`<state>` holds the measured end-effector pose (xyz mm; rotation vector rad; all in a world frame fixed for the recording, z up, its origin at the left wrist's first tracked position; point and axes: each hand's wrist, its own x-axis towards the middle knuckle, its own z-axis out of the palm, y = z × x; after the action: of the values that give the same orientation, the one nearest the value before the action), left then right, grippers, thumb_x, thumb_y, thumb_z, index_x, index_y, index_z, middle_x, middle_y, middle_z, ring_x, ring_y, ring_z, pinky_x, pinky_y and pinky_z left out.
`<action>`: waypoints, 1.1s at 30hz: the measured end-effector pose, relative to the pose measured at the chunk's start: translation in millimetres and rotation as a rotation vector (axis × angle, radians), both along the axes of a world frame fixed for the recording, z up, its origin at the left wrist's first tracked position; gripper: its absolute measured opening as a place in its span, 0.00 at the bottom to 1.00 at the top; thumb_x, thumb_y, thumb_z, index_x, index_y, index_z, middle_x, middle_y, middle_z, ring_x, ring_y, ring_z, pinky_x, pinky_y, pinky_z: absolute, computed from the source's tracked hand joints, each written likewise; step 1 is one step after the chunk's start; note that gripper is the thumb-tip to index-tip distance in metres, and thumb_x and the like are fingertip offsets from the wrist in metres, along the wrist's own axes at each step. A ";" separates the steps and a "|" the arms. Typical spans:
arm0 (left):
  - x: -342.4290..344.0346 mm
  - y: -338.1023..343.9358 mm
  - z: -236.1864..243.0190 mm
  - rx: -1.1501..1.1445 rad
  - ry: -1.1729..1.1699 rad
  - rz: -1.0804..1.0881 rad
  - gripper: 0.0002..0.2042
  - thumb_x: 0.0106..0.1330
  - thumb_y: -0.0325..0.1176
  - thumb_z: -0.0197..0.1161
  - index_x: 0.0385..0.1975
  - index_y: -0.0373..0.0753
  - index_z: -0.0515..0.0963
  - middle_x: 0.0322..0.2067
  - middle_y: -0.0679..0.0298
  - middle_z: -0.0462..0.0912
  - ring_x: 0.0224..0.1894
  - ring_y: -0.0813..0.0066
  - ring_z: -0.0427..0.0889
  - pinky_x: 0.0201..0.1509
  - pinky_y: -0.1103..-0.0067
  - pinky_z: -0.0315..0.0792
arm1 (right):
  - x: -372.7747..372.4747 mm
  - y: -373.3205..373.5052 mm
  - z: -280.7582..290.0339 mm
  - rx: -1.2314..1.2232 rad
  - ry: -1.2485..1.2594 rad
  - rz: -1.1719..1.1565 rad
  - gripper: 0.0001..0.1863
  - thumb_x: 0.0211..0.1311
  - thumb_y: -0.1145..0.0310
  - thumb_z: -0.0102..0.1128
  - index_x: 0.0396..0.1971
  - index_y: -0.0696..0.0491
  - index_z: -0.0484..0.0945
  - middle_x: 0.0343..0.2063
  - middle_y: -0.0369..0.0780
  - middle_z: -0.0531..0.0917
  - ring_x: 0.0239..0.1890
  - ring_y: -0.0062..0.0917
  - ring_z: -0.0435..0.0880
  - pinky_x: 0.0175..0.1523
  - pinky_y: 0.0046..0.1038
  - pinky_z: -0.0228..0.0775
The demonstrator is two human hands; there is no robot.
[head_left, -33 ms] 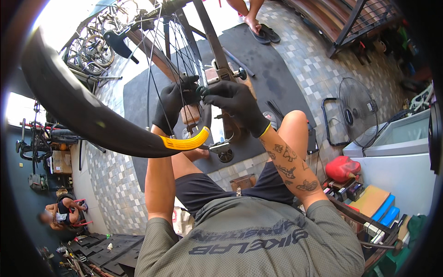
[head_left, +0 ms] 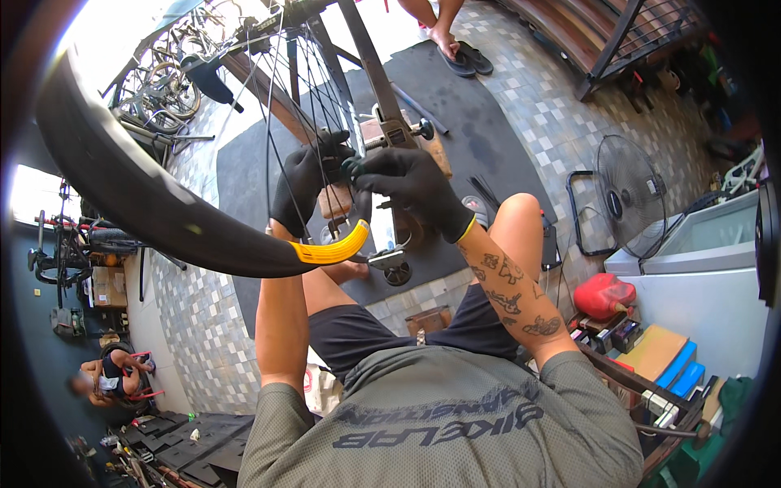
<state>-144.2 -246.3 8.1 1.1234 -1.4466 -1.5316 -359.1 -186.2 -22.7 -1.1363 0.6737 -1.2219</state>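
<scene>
A bicycle wheel with a black tyre (head_left: 154, 203) and thin spokes stands in a dark metal truing stand (head_left: 381, 89). A yellow label (head_left: 333, 246) sits on the near part of the tyre. My left hand (head_left: 303, 185), in a black glove, is closed round the wheel among the spokes; its fingertips are partly hidden. Beside it, my right hand (head_left: 413, 189), also gloved, pinches a small dark-green tool (head_left: 353, 166) shaped like a spoke wrench, close to the rim. Just beyond my right hand is the stand's threaded adjuster with a black knob (head_left: 426, 128).
A black mat (head_left: 488, 138) lies under the stand on the tiled floor. To the right are a fan (head_left: 626, 197), a red fuel can (head_left: 604, 298) and a white chest freezer (head_left: 700, 309). Bicycles (head_left: 169, 89) stand at far left. One person sits at lower left; another's feet show at the top.
The wheel has turned slightly, its yellow label shifting a little to the right. My right fingers have moved slightly left with the green tool. My left hand has barely moved.
</scene>
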 end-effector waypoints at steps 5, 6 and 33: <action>-4.9 -9.0 -9.9 0.006 0.071 0.037 0.27 0.81 0.51 0.47 0.61 0.31 0.77 0.48 0.49 0.87 0.51 0.60 0.87 0.61 0.71 0.77 | 5.6 -2.3 -0.6 -0.049 0.122 -0.014 0.11 0.64 0.73 0.69 0.44 0.63 0.85 0.33 0.39 0.89 0.35 0.18 0.89 0.41 0.20 0.81; -5.5 -9.6 -11.5 0.003 0.083 0.058 0.28 0.81 0.52 0.46 0.60 0.31 0.78 0.47 0.49 0.88 0.50 0.60 0.87 0.60 0.71 0.78 | 4.9 -3.7 -1.0 -0.066 0.096 0.005 0.11 0.64 0.73 0.69 0.43 0.62 0.84 0.33 0.39 0.89 0.35 0.18 0.89 0.40 0.20 0.81; 6.3 19.5 -20.4 -0.233 -0.081 0.206 0.15 0.80 0.38 0.55 0.51 0.32 0.79 0.36 0.63 0.83 0.37 0.77 0.82 0.43 0.80 0.75 | 12.6 -31.2 -24.3 0.082 -0.196 0.317 0.29 0.67 0.74 0.63 0.66 0.62 0.67 0.43 0.40 0.87 0.43 0.21 0.87 0.50 0.24 0.81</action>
<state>-137.9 -226.8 -12.3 1.1634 -1.4700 -1.1563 -346.4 -217.3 -47.0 -0.9966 0.3746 -1.0087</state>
